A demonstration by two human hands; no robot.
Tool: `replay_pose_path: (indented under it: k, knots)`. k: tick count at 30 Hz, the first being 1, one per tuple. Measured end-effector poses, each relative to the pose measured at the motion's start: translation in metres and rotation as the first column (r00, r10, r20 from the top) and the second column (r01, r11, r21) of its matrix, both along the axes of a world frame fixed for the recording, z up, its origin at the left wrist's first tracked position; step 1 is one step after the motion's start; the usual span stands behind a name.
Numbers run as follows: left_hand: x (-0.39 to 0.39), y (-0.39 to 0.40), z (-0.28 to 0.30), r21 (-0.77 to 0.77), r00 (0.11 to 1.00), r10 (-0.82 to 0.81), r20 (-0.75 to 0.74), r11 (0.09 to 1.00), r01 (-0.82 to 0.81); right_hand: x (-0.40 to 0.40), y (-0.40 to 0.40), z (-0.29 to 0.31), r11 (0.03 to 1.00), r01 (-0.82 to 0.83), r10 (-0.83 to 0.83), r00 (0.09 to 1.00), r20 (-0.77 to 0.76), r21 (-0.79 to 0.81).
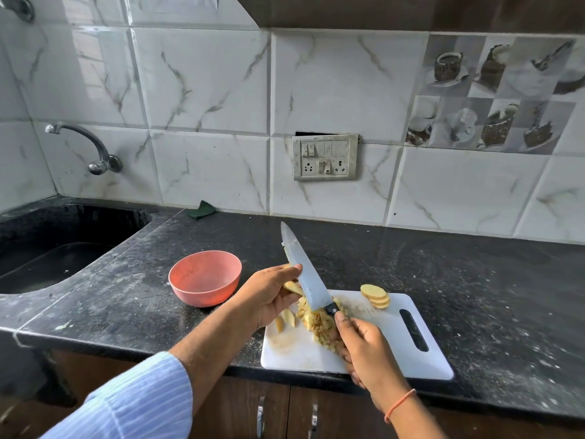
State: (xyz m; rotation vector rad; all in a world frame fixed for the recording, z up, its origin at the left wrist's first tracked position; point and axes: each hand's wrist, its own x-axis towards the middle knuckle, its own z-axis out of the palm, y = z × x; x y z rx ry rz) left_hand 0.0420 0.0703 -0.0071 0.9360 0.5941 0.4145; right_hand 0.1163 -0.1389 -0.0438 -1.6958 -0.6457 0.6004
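The right grip [364, 346] is clasping the knife [307, 280] by its handle, blade tilting up over the cutting board [294, 353] on the bench [474, 280]. The left grip [269, 294] is pinching a potato piece [292, 288] against the blade.

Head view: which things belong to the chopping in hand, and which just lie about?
In use: steel knife with black handle, in right hand; yellowish chopped pieces, some in left hand; white plastic cutting board; likely pink round bowl.
Lying about: green cloth; metal tap; switch panel.
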Motion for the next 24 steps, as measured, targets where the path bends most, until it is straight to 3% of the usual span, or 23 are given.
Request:
replay_pose_path:
  k: [4,8,10,12,14,16,17,19,21,24]
  knots:
    - [-0.001,-0.001,0.009,-0.017,0.999,0.016,0.049,1.0,-0.016,0.0,0.002,-0.001,0.997,0.077,-0.077,0.997,-0.011,0.002]
    - [0.0,0.006,0.011,0.06,1.0,-0.002,-0.023,0.998,0.004,0.0,0.001,0.0,0.995,0.101,-0.101,0.995,-0.013,0.021]
    - [0.0,0.008,0.012,0.148,0.995,-0.01,-0.099,0.989,0.025,-0.001,0.0,-0.001,0.994,0.107,-0.106,0.994,-0.014,0.028]
    - [-0.001,0.014,0.011,0.332,0.975,-0.022,-0.222,0.938,0.097,-0.001,0.0,-0.001,0.993,0.107,-0.106,0.994,-0.025,0.042]
    - [-0.002,0.023,0.01,0.584,0.926,0.002,-0.378,0.777,0.237,-0.001,-0.001,-0.001,0.993,0.103,-0.101,0.994,-0.042,0.059]
    - [-0.004,0.033,0.012,0.802,0.858,0.104,-0.502,0.429,0.417,-0.001,-0.002,-0.001,0.993,0.097,-0.094,0.995,-0.045,0.061]
    - [-0.005,0.037,0.013,0.835,0.831,0.149,-0.536,0.24,0.495,0.0,-0.002,-0.001,0.993,0.094,-0.092,0.995,-0.044,0.064]
    - [-0.009,0.041,0.015,0.8,0.794,0.146,-0.59,-0.023,0.599,-0.001,-0.002,-0.001,0.993,0.088,-0.085,0.995,-0.044,0.075]
    - [-0.014,0.043,0.015,0.729,0.748,0.101,-0.656,-0.171,0.663,-0.001,-0.003,-0.001,0.993,0.081,-0.077,0.996,-0.049,0.084]
    - [-0.021,0.044,0.014,0.653,0.679,0.049,-0.732,-0.232,0.721,-0.001,-0.003,0.0,0.994,0.064,-0.059,0.996,-0.062,0.087]
